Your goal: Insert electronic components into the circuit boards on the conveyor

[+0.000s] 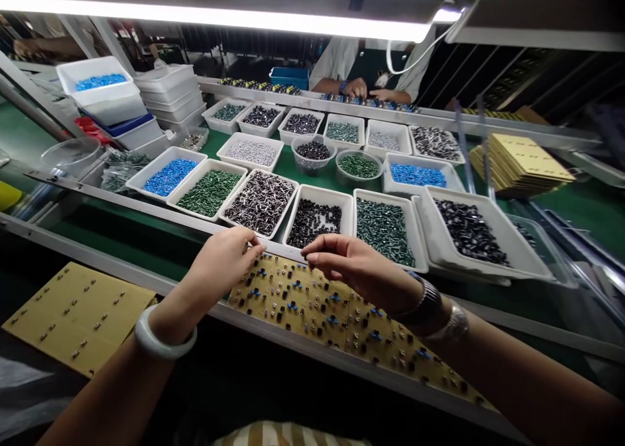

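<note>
My left hand hovers over the far left edge of a tan circuit board, with thumb and fingertips pinched together. What it holds, if anything, is too small to make out. Thumb and index finger of my right hand are closed on a small dark electronic component, just above the board's far edge. Small black, blue and silver parts stand all over the board. Right behind my hands are a white tray of black components, a tray of black-and-silver parts and a tray of dark green parts.
A metal rail runs before the trays. Another tan board lies at left; a stack of boards stands far right. Stacked white trays rise at back left. Across the bench, a co-worker's hands are over parts. A lamp hangs above.
</note>
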The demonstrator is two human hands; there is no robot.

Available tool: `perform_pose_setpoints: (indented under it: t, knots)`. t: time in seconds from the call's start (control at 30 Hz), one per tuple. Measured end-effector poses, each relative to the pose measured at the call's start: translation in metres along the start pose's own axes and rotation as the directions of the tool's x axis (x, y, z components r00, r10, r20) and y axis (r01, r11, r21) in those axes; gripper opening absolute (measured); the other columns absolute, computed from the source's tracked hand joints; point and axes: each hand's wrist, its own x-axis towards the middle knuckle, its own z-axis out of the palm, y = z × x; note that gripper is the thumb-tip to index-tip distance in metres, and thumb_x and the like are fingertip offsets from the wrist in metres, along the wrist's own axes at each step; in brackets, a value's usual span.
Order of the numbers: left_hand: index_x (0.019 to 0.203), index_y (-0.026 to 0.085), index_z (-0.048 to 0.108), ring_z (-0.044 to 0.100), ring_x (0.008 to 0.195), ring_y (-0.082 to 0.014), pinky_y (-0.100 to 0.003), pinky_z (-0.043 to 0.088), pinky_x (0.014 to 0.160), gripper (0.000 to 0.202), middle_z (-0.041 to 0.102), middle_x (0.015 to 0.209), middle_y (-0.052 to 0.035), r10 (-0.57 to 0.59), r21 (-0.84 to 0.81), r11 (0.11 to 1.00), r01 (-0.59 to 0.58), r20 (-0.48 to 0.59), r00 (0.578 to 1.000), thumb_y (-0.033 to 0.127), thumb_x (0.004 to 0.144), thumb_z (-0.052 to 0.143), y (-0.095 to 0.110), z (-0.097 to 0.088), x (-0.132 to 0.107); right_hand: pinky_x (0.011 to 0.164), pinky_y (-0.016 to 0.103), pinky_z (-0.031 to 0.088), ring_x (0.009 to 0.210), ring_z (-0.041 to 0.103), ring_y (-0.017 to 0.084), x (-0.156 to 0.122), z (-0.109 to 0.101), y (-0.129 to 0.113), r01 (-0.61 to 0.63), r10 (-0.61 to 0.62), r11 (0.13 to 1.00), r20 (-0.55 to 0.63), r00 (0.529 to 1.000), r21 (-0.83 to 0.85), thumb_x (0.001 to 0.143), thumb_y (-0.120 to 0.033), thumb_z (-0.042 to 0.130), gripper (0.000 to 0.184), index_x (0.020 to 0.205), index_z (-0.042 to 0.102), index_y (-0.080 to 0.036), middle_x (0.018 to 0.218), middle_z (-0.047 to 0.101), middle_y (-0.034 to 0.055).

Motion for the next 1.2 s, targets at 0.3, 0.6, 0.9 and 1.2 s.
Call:
perform_pose_setpoints:
  t: [0.3,0.6,0.9,1.2]
  knots:
    - [0.123,0.020,0.073,0.048,0.065,-0.0058,-0.011,0.039,0.056,0.047,0.061,0.081,0.0008,-0.217,-0.945,0.130,0.298,0.266,0.939,0.042,0.082,0.082,0.015,0.016,-0.045,0.080,0.030,0.050,0.089,0.070,0.020,0.016,0.007,0.001,0.178,-0.160,0.746,0.087,0.983,-0.642,0.094,-0.033,0.065,0.022,0.101,0.077,-0.016,0.098,0.077,0.0064]
    - [0.091,0.014,0.080,0.053,0.058,-0.0018,-0.004,0.043,0.048,0.051,0.067,0.076,-0.0013,-0.344,-0.933,-0.217,0.287,0.348,0.872,0.040,0.053,0.102,0.016,0.025,-0.049,0.077,0.028,0.051,0.083,0.069,0.018,0.021,0.005,0.009,0.290,-0.271,0.503,0.170,0.947,-0.814,0.096,-0.022,0.062,0.014,0.097,0.075,-0.015,0.094,0.076,0.0075]
    - [0.095,0.011,0.079,0.054,0.059,-0.0024,-0.004,0.040,0.043,0.048,0.069,0.083,-0.0037,-0.309,-0.941,-0.213,0.261,0.319,0.896,0.038,0.061,0.099,0.013,0.026,-0.054,0.082,0.030,0.053,0.090,0.068,0.019,0.025,-0.002,0.018,0.376,-0.358,0.482,0.214,0.909,-0.791,0.097,-0.025,0.065,0.015,0.102,0.077,-0.017,0.098,0.073,0.0076]
    - [0.081,0.013,0.075,0.050,0.057,-0.0023,-0.007,0.043,0.049,0.040,0.065,0.075,0.0005,-0.343,-0.962,-0.160,0.222,0.265,0.901,0.040,0.063,0.098,0.007,0.025,-0.057,0.082,0.031,0.054,0.089,0.068,0.019,0.022,-0.002,0.018,0.396,-0.386,0.422,0.234,0.892,-0.815,0.100,-0.023,0.061,0.015,0.103,0.075,-0.018,0.097,0.071,0.0077]
